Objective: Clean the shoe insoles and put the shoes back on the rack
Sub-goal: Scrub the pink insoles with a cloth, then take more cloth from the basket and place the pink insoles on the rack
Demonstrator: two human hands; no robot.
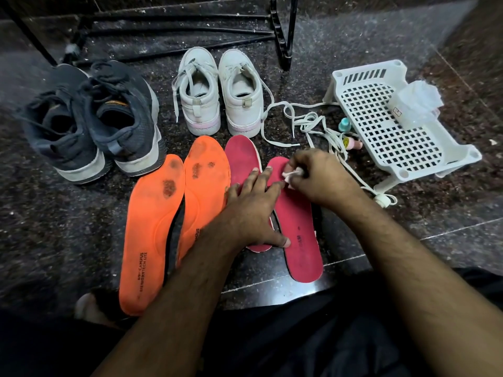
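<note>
Seen from the head camera, four insoles are laid out on a dark speckled stone floor (408, 77). A small crumpled white cloth (292, 174) is pinched in the curled fingers of the right hand (318, 178) and pressed against the toe end of the right-hand pink foam insole (298, 227). That insole is steadied by the left hand (254, 208), whose fingers are spread flat across it and across the second pink foam insole (242, 161) just beside it, the thumb resting near the first insole's heel.

At nine o'clock from the hands, two orange foam insoles (152, 227) with dark stains near the toes are placed side by side, touching. At eleven o'clock a pair of dark grey mesh sneakers (89, 118) is stood, and at twelve o'clock a pair of white lace-up sneakers (217, 96), heels toward the camera. The black metal shoe rack (283, 36) is seen beyond them.

At two o'clock, a white perforated plastic shelf tray (386, 131) is set, with a clear plastic container (413, 104) on it. Loose white shoelaces (315, 123) and two small bottles (348, 134) are found between the tray and the white sneakers.
</note>
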